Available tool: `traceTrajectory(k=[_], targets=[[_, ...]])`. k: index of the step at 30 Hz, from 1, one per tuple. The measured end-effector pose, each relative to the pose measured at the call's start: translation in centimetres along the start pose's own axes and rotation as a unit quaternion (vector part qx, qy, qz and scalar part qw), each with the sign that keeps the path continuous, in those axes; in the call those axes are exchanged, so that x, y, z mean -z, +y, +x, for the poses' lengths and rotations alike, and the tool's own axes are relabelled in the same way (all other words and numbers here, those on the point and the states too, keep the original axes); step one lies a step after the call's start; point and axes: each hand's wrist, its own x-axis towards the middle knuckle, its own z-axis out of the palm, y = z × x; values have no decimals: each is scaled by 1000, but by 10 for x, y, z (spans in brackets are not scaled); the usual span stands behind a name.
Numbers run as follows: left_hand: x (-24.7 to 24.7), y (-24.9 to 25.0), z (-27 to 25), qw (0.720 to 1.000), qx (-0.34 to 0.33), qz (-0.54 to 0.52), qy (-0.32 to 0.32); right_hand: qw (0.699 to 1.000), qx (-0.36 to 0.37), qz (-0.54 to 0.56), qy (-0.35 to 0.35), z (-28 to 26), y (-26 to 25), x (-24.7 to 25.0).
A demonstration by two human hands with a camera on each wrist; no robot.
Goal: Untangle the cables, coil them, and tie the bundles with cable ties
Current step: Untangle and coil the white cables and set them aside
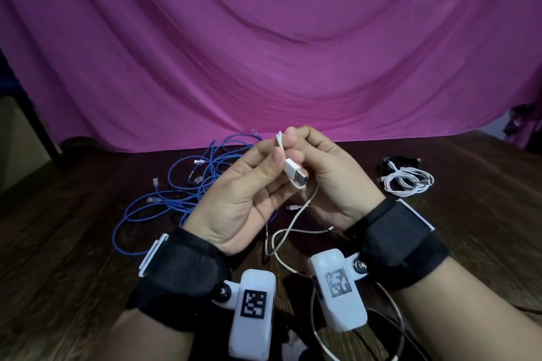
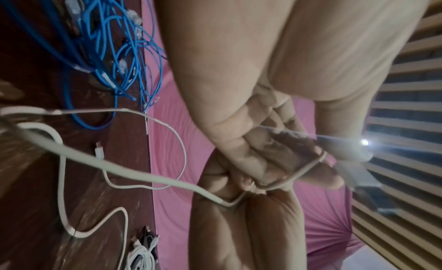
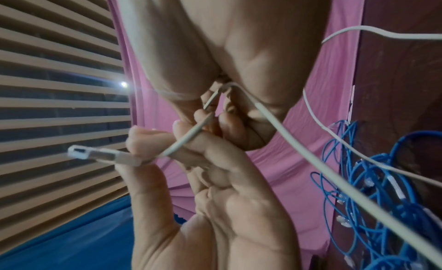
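Both hands are raised over the dark wooden table [image 1: 440,243] with a white USB cable [image 1: 289,231] between them. My left hand [image 1: 278,167] pinches the cable just behind its USB plug [image 1: 296,174] with thumb and fingers; the right wrist view shows the plug [image 3: 102,157] sticking out past the left thumb. My right hand [image 1: 293,141] is curled round a short fold of the same cable above the plug. The rest of the cable [image 2: 143,176] hangs in loose loops down to the table, its small far connector [image 1: 293,207] lying under the hands.
A tangle of blue network cables [image 1: 187,179] lies at the back left of the table. At the right sit a coiled white cable bundle [image 1: 407,180] and a black cable [image 1: 396,161]. A pink cloth [image 1: 264,53] hangs behind.
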Motion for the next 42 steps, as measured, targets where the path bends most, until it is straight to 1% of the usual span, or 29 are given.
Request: traceTrajectory(k=[5, 8, 11, 14, 16, 20, 21, 22, 23, 25, 27, 28, 30, 31, 32, 34, 36, 39, 42], targets=[[0, 0, 3, 994, -39, 78, 71, 997, 12, -60, 41, -1, -3, 2], [3, 0, 5, 977, -72, 165, 115, 993, 42, -77, 79, -1, -5, 3], [9, 1, 5, 948, -97, 266, 142, 980, 95, -133, 110, -1, -6, 2], [17, 0, 6, 917, -113, 342, 172, 973, 113, -162, 117, -2, -3, -1], [23, -1, 8, 885, -118, 412, 183, 973, 113, -170, 108, -3, -1, -3], [29, -3, 9, 830, -121, 506, 201, 982, 80, -158, 60, -3, 4, -5], [28, -2, 8, 820, -113, 526, 196, 983, 73, -162, 51, -3, 5, -5], [27, 0, 6, 817, -103, 537, 180, 983, 67, -164, 46, -3, 6, -5], [26, 3, 5, 825, -94, 535, 156, 983, 63, -165, 44, -3, 6, -3], [24, 10, 1, 856, -73, 500, 110, 984, 61, -163, 47, -2, 4, 1], [22, 15, -2, 886, -52, 448, 107, 981, 68, -174, 52, -2, 3, 5], [21, 16, -3, 907, -44, 403, 113, 980, 70, -178, 53, -1, 2, 7], [17, 15, -3, 958, -30, 266, 104, 982, 66, -169, 49, -1, 3, 8], [14, 14, -2, 977, -24, 193, 88, 985, 62, -156, 43, -1, 3, 8], [10, 14, -2, 988, -21, 130, 74, 987, 59, -142, 36, -1, 4, 8], [2, 14, -1, 998, -19, 30, 57, 991, 57, -122, 25, 0, 4, 7], [-4, 16, -1, 998, -5, -23, 58, 992, 61, -110, 19, 0, 4, 7], [-7, 21, -1, 997, 22, -13, 68, 990, 70, -122, 13, -1, 2, 6], [-4, 25, 1, 994, 38, -4, 102, 989, 58, -134, 1, -1, 5, 4]])
